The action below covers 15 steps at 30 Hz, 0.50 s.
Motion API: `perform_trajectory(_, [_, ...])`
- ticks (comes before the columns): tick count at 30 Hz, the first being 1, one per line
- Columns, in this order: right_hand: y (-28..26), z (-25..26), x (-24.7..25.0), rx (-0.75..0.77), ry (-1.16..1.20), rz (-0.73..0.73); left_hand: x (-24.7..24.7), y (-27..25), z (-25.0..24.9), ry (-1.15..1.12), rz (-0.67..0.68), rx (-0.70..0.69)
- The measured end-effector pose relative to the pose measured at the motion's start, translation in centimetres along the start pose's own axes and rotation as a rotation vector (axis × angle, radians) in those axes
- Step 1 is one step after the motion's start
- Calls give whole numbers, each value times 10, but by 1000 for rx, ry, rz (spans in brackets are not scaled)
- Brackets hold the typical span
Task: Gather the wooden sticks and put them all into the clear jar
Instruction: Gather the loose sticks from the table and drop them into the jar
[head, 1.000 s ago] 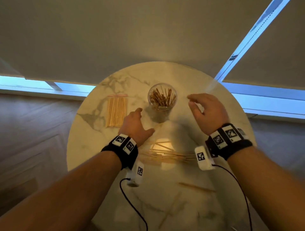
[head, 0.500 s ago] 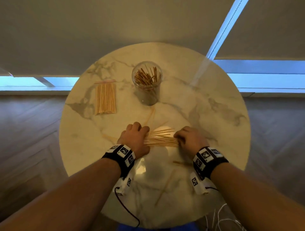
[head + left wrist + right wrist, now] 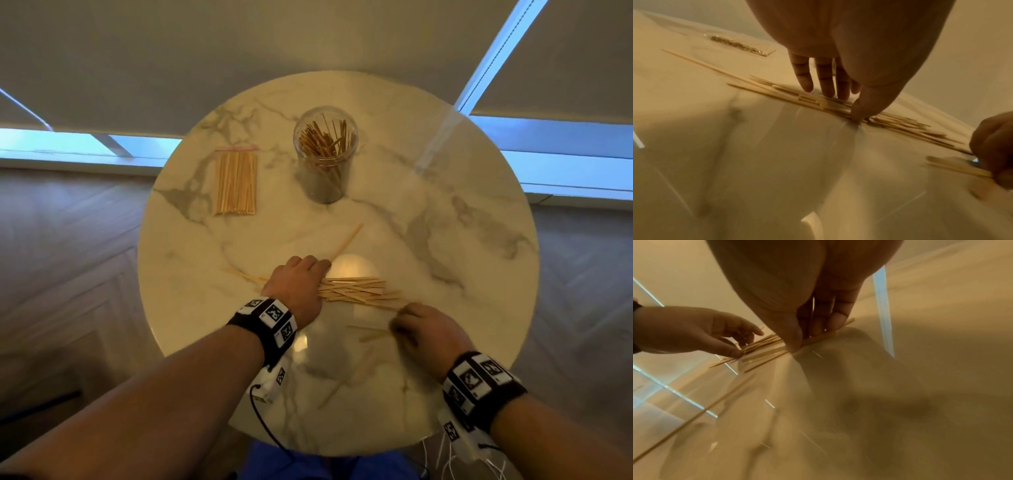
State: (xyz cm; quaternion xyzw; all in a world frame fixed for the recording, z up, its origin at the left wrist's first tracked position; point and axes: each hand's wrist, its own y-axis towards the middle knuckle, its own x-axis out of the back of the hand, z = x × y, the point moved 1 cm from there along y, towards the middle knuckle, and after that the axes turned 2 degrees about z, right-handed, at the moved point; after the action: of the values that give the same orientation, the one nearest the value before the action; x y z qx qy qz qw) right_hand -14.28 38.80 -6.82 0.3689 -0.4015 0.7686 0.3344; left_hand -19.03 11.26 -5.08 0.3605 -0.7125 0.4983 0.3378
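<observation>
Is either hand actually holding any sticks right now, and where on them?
Right hand pinches two or three loose sticks near their right ends. Left hand lifts nothing; its fingers and thumb press on the pile near its left end.

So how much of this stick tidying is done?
Partly done. The clear jar already holds a good bunch of sticks. In hand: the left hand presses on the loose pile, while the right hand pinches a couple of sticks. Left: that pile, a few stray sticks on the table. A bagged bundle lies untouched.
</observation>
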Motion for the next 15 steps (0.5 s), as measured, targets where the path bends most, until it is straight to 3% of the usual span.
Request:
perform_trajectory(6, [50,41,7,59,-89,-41,2,-4,4,-21,-29,12])
perform_trajectory(8, [67,51,17,91,-144,-52,9,-16,22,-74,-84,121])
perform_trajectory(10, [82,55,28,122,-173,-1,12,-35,50,-130,-141,317])
perform_trajectory(12, [97,54,34,152,-255,82,11,-53,74,-144,-108,469])
perform_trajectory(15, [109,55,33,191,-286,114,2,-61,82,-197,-99,481])
